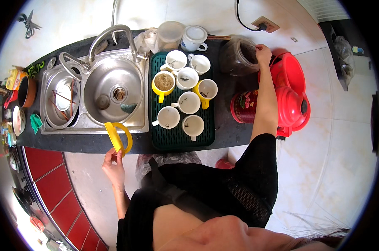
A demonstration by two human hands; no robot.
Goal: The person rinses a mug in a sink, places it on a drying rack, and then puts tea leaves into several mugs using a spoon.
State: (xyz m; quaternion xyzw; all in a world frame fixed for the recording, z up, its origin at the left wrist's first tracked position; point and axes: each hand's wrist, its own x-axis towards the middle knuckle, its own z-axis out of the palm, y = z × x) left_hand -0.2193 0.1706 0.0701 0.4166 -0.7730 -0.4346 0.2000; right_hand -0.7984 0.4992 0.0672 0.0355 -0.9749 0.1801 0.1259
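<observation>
My left hand [113, 165] holds a yellow lid [118, 136] on edge, over the front of the dark counter by the steel sink [112, 90]. My right hand [263, 53] reaches far out and grips the rim of a clear jar [238, 56] with dark contents. Between the hands lies a green tray [208, 140] with several cups: white ones [188, 102] with a few dark leaves inside, and a yellow mug [163, 83] filled with pale stuff.
A red kettle [292, 104] and a red canister [244, 106] stand right of the tray. A faucet [114, 35] arches over the sink. A smaller basin [62, 100] at left holds a bowl and chopsticks. Scissors [28, 23] hang on the wall. Red cabinet fronts [55, 184] lie below.
</observation>
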